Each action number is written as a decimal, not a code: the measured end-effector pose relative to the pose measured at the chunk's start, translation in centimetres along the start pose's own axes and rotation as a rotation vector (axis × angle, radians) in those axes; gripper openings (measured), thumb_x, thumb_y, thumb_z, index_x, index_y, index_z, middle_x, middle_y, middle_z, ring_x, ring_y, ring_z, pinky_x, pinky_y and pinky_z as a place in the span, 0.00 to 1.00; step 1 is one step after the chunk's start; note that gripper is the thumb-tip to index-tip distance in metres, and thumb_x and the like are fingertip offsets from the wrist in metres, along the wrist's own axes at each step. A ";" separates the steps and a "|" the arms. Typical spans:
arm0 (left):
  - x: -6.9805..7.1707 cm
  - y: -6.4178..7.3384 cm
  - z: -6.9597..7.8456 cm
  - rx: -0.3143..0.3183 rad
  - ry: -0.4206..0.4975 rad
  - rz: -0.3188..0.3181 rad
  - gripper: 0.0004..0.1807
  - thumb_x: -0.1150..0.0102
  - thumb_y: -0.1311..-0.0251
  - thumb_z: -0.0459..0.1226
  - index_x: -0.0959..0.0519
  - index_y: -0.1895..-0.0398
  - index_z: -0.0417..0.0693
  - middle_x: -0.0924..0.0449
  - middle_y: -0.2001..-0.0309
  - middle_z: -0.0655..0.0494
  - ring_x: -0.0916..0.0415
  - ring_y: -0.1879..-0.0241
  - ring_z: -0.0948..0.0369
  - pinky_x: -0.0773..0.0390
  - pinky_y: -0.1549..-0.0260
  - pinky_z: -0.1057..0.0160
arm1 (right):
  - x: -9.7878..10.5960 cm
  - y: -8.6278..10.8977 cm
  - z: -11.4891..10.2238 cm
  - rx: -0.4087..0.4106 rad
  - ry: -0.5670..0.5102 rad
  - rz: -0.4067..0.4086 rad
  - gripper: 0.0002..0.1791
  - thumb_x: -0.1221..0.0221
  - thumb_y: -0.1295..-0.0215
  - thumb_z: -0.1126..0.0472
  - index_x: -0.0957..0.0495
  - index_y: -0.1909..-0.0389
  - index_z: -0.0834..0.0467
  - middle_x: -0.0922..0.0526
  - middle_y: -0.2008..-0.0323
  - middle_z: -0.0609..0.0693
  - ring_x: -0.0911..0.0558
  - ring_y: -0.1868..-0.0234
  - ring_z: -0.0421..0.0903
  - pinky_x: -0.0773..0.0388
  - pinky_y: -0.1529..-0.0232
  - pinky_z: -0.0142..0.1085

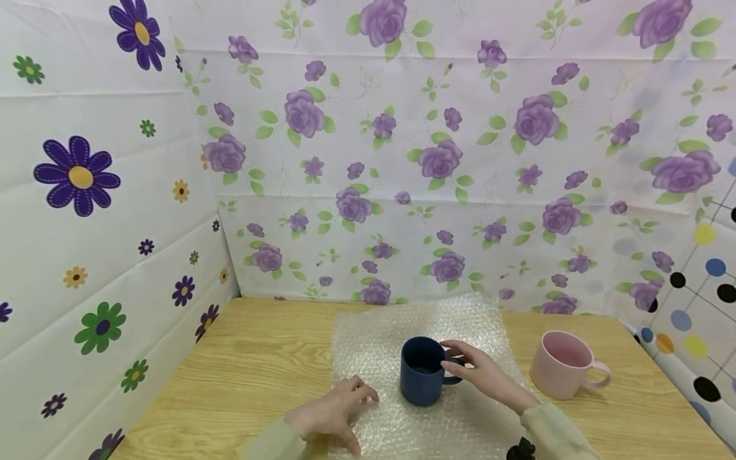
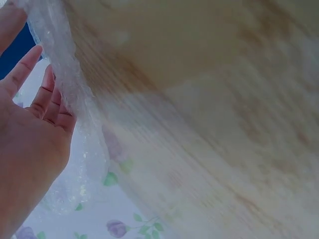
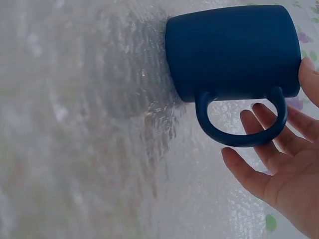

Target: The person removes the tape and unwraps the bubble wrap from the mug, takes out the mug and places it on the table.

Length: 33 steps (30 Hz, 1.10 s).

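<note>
A dark blue mug [image 1: 421, 377] stands upright on a sheet of bubble wrap [image 1: 397, 326], its handle toward the right. At the mug's handle side is my right hand [image 1: 480, 370]; in the right wrist view its thumb [image 3: 310, 79] lies by the rim, and the loosely spread fingers [image 3: 284, 139] reach past the handle [image 3: 239, 139] without curling round it. My left hand [image 1: 339, 412] hovers at the left edge of the bubble wrap, apart from the mug, fingers slightly bent with nothing between them. In the left wrist view its fingertips appear beside the wrap's edge [image 2: 62, 64].
To the right of the bubble wrap, a pink mug [image 1: 560, 367] stands upright on the wooden table [image 1: 276, 345], its handle pointing right. Flower-patterned sheets [image 1: 345, 160] hang behind and at the left. A small black object [image 1: 521, 449] shows by the right sleeve.
</note>
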<state>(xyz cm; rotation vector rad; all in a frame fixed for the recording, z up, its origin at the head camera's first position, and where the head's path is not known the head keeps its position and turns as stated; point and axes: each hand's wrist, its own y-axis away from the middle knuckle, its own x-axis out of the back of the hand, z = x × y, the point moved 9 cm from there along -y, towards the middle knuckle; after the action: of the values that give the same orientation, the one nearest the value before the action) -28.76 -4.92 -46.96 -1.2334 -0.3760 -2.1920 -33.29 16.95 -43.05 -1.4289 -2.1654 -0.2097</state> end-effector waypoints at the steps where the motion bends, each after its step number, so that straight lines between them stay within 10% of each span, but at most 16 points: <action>1: 0.0 0.0 0.0 0.000 -0.011 0.002 0.42 0.26 0.73 0.48 0.34 0.48 0.53 0.41 0.56 0.61 0.44 0.56 0.63 0.35 0.59 0.66 | 0.0 0.0 0.2 0.006 0.003 0.004 0.26 0.46 0.35 0.56 0.36 0.41 0.65 0.28 0.52 0.59 0.27 0.55 0.54 0.28 0.59 0.42; 7: -0.1 0.0 0.0 -0.018 -0.039 0.009 0.43 0.26 0.74 0.48 0.34 0.48 0.52 0.41 0.56 0.59 0.44 0.57 0.64 0.36 0.60 0.67 | 0.2 0.2 0.9 0.060 -0.029 0.024 0.16 0.50 0.32 0.60 0.30 0.51 0.67 0.25 0.57 0.57 0.25 0.58 0.55 0.27 0.61 0.41; 14: 0.1 -0.1 0.4 -0.028 -0.050 0.016 0.43 0.25 0.75 0.47 0.34 0.49 0.51 0.40 0.57 0.57 0.44 0.58 0.65 0.35 0.61 0.68 | -0.2 0.2 2.8 -0.070 -0.161 0.004 0.17 0.57 0.29 0.57 0.32 0.62 0.71 0.24 0.62 0.61 0.26 0.57 0.58 0.25 0.62 0.48; 33: 0.0 -0.3 0.3 0.035 -0.063 -0.023 0.41 0.26 0.71 0.48 0.35 0.48 0.54 0.43 0.59 0.61 0.45 0.60 0.65 0.36 0.63 0.68 | -0.6 0.5 3.4 -0.135 -0.344 0.004 0.21 0.54 0.30 0.57 0.36 0.64 0.75 0.28 0.68 0.54 0.27 0.62 0.49 0.27 0.58 0.50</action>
<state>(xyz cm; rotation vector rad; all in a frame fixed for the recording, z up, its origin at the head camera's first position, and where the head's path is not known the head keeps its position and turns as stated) -28.77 -4.52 -46.79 -1.2873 -0.4542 -2.1608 -33.86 18.08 -46.31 -1.6444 -2.4625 -0.1160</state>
